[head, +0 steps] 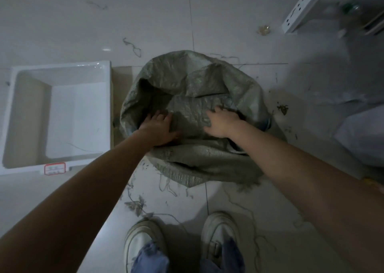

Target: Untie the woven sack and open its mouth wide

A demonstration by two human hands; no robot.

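Note:
A grey-green woven sack (187, 79) stands on the tiled floor right in front of me, its top crumpled and folded over. My left hand (160, 129) lies on the sack's near left part, fingers spread and pressing into the fabric. My right hand (220, 123) rests on the near right part, fingers curled into the folds. Whether either hand pinches the fabric is unclear. No tie or string shows on the sack. A flap of the sack hangs toward me over the floor.
A white open bin (60, 148) with a red-bordered label stands to the left of the sack. Loose threads and scraps (135, 206) litter the floor. My white shoes (143, 245) are below. A white perforated metal rack (301, 10) and pale bags (361, 135) are at the right.

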